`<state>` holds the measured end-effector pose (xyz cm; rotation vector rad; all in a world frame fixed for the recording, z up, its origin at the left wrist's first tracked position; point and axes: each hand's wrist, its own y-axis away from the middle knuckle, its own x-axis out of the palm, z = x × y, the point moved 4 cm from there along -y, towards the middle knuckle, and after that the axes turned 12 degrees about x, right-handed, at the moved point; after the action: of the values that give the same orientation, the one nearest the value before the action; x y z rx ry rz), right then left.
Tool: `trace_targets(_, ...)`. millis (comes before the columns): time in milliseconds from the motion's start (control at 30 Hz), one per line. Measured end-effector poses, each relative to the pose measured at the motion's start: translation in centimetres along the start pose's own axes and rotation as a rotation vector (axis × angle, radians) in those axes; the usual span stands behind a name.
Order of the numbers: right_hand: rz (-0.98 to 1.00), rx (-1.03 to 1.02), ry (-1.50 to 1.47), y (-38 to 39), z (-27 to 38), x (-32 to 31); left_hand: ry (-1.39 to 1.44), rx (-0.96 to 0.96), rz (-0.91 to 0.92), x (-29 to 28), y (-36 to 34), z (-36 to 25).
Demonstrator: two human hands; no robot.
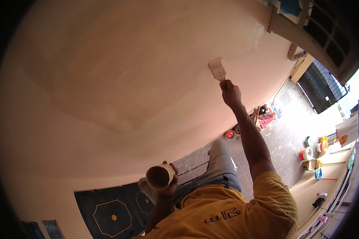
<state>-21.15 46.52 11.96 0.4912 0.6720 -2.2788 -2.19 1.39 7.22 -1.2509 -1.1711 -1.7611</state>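
A wide flat paintbrush (217,68) is in my right hand (231,94), its bristles against the pale wall (147,79). My fingers are wrapped round its handle, and that arm is stretched out ahead. Low in the view, close to my body, my left hand (170,185) grips a small round paint pot (158,177) from the side and below. The pot's mouth is toward me and its inside looks dark brown; how much paint it holds I cannot tell. Darker, damp-looking patches spread over the wall to the left of the brush.
A dark panelled door (112,217) with gold trim stands at the lower left. Several paint buckets (306,153) are on the floor at the right. An open red paint tin (229,135) sits at the wall's foot, beside piled items (265,119). A dark gate (321,87) stands beyond.
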Motion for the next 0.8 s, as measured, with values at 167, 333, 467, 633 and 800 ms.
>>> trace_targets(167, 0.052, 0.210, -0.126, 3.9, -1.7, -1.3, 0.040, -0.032, 0.031, 0.8, -0.5, 1.0)
trace_targets(333, -0.123, -0.056, -0.120, 1.2, 6.6, -4.4, -0.004, 0.040, 0.034, 2.1, 0.8, 1.9)
trace_targets(467, 0.060, -0.010, 0.024, -3.4, 10.2, -1.6, 0.029, 0.034, 0.012, -0.1, 1.0, 0.9)
trace_targets(633, 0.082, 0.053, 0.076, -2.0, 4.5, 2.5, 0.079, 0.052, -0.019, -2.4, 0.6, 0.5)
trace_targets(800, 0.142, 0.005, 0.137, 0.6, 0.0, 3.2, 0.082, 0.026, -0.023, -2.6, 0.6, 0.2)
